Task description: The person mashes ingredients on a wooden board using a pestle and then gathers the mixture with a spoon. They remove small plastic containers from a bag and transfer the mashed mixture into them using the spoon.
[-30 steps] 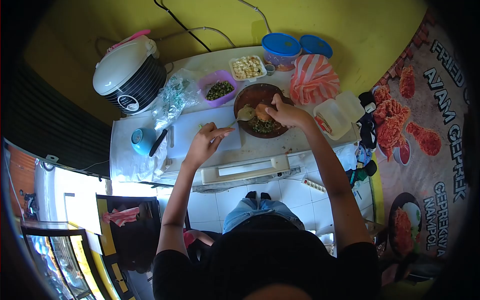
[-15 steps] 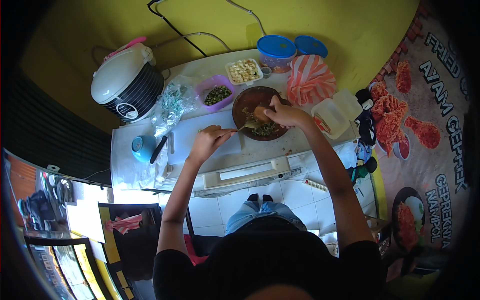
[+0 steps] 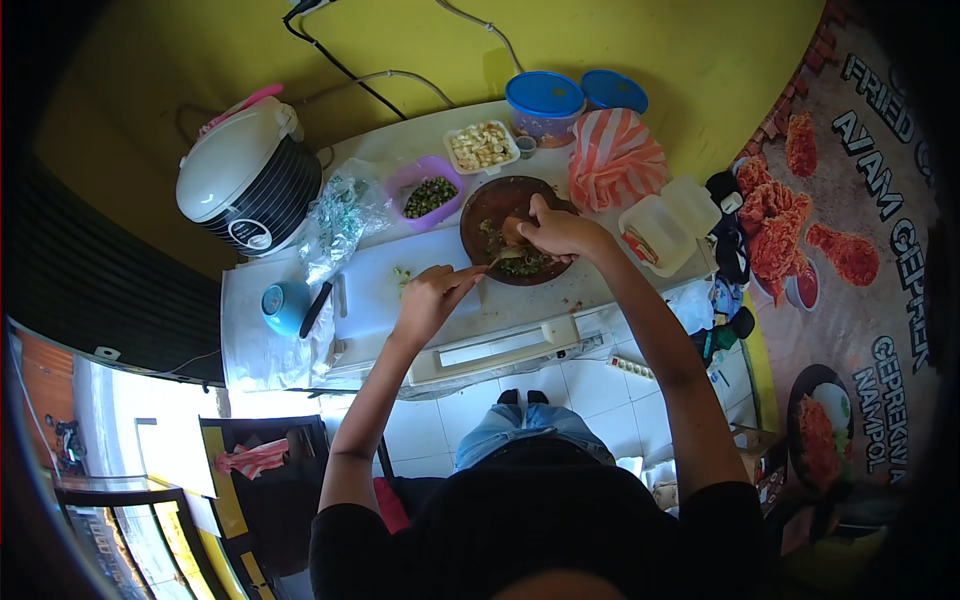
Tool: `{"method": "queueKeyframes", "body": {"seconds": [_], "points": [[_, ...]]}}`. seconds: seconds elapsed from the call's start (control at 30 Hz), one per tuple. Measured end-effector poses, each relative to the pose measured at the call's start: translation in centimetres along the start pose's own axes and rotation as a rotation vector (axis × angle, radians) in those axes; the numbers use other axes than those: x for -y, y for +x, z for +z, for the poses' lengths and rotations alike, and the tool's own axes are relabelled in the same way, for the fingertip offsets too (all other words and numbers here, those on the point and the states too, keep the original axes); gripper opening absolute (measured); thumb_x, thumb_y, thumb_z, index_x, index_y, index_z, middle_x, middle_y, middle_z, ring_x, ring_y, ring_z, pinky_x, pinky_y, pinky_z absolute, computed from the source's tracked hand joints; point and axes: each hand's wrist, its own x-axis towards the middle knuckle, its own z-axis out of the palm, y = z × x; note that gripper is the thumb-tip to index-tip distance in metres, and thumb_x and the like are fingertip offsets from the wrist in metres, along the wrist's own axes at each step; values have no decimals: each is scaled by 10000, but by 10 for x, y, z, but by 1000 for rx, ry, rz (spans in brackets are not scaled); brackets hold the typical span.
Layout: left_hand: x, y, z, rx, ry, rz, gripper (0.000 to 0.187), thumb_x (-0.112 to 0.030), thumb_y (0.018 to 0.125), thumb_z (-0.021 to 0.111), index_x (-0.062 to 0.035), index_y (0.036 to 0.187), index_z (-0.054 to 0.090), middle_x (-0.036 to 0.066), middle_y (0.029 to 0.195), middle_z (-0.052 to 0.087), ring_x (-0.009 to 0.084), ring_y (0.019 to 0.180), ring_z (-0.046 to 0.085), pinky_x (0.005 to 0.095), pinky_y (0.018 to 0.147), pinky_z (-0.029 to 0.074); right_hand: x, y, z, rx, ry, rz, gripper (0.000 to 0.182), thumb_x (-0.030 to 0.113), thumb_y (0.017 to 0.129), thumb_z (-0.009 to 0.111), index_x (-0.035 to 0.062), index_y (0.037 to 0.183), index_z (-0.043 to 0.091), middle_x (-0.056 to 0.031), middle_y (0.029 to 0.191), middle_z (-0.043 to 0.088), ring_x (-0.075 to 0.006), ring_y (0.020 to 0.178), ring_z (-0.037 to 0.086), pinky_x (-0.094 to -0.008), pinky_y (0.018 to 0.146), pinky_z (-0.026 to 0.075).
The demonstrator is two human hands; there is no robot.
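A round brown mortar (image 3: 472, 212) stands on the table, with chopped green and pale bits (image 3: 520, 266) inside. My right hand (image 3: 555, 231) is closed round the top of a brown pestle (image 3: 513, 232), whose lower end rests among the bits. From the left side, my left hand (image 3: 432, 300) grips a spoon (image 3: 506, 255) by its handle. The spoon's bowl is inside the mortar, close to the pestle. Under my left hand lies a white cutting board (image 3: 370, 300) with a few green scraps (image 3: 402, 275) on it.
Behind the mortar are a purple container (image 3: 400, 190) of chopped greens, a tray of pale pieces (image 3: 482, 148) and a blue-lidded tub (image 3: 545, 95). A knife (image 3: 317, 309) and blue bowl (image 3: 286, 306) sit left, near a rice cooker (image 3: 245, 170). An open foam box (image 3: 668, 242) lies right.
My left hand has come slightly nearer to me and turned, uncovering the green scraps on the board. My right hand and the pestle have shifted slightly in the mortar. The view has moved a little.
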Motion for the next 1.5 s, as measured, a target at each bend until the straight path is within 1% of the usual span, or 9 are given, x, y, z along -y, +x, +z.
{"method": "queueKeyframes", "body": {"seconds": [0.13, 0.23, 0.47, 0.57, 1.03, 1.27, 1.37, 1.47, 1.5], "points": [[-7, -9, 14, -44, 101, 38, 186, -214, 840, 672, -190, 1015, 730, 43, 567, 488, 198, 499, 508, 354, 460, 413, 9, 5, -2, 12, 2, 37, 465, 384, 973, 405, 25, 1241, 277, -93, 581, 542, -183, 433, 530, -314, 388, 413], [-21, -13, 23, -147, 97, -21, 186, -212, 839, 675, -194, 1016, 731, 40, 564, 473, 196, 484, 498, 346, 447, 407, 17, 4, -11, 90, -22, 76, 562, 382, 980, 375, 22, 1370, 190, -101, 679, 588, -189, 512, 605, -286, 421, 454], [-39, -15, 48, -241, 115, -59, 211, -181, 846, 664, -187, 1051, 714, 44, 567, 486, 206, 485, 522, 343, 448, 419, 17, 9, -14, 116, -26, 60, 496, 383, 980, 371, 10, 1280, 241, -116, 604, 592, -183, 456, 583, -291, 382, 446], [-44, -14, 59, -131, 66, -148, 202, -196, 859, 650, -171, 1050, 712, 51, 571, 513, 218, 481, 543, 349, 448, 427, 20, 12, -15, 126, -50, 70, 506, 381, 981, 361, 7, 1294, 226, -110, 595, 590, -184, 454, 582, -294, 382, 446], [-63, -2, 68, -177, 33, -273, 206, -290, 910, 593, -163, 1003, 726, 109, 566, 602, 278, 489, 596, 365, 456, 443, 20, 16, -18, 144, -67, 94, 572, 395, 979, 355, -17, 1333, 175, -115, 605, 601, -172, 454, 568, -284, 371, 421], [-55, -7, 68, -83, 122, -317, 197, -271, 919, 572, -145, 984, 709, 123, 596, 625, 285, 514, 618, 371, 461, 467, 1, 13, -22, 94, 44, -42, 657, 397, 959, 446, -38, 1368, 174, -69, 643, 558, -142, 478, 539, -253, 386, 404], [-41, -14, 73, -177, -97, -335, 212, -273, 928, 562, -148, 1021, 706, 166, 645, 631, 287, 557, 641, 368, 469, 468, -20, 12, -16, 6, 178, -173, 557, 395, 946, 510, -13, 1257, 295, -52, 609, 519, -117, 453, 489, -253, 367, 362], [-21, -10, 85, -352, -358, -184, 251, -277, 955, 527, -136, 1064, 704, 103, 573, 592, 193, 469, 587, 299, 429, 416, -23, -3, -14, -63, 309, -261, 441, 375, 947, 550, 51, 1175, 358, -18, 567, 458, -83, 438, 431, -249, 347, 296], [-16, -11, 85, -227, -541, -367, 268, -277, 961, 517, -121, 1090, 693, 56, 556, 536, 148, 450, 519, 275, 419, 376, -21, -10, -15, -71, 326, -273, 436, 370, 947, 553, 56, 1180, 359, -13, 562, 449, -79, 435, 417, -246, 347, 282]]}}
